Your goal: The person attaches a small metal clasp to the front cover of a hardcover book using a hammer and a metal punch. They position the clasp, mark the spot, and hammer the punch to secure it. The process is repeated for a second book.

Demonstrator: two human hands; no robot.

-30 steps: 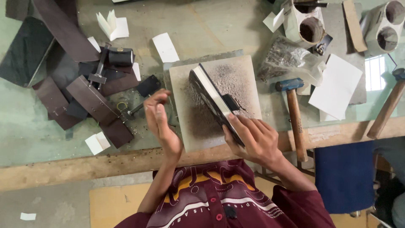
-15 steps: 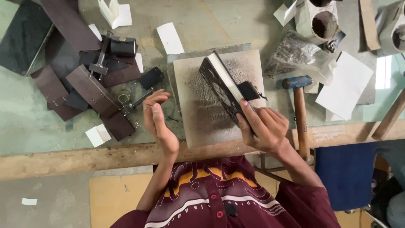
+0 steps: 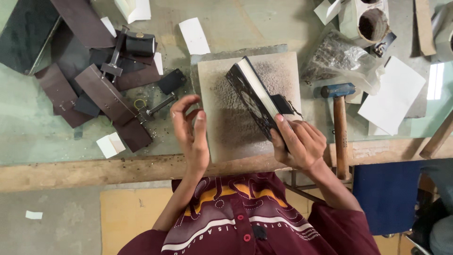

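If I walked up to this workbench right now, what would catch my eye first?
Probably the dark flat piece with a pale edge, held tilted over the pitted stone slab at the centre by the right hand. The left hand hovers open beside it. Brown leather strips lie scattered to the left, a blue-headed hammer to the right.

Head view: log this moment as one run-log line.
left hand: open, empty, at stone slab edge | right hand: holds dark leather piece tilted on slab | hammer: lying right of slab
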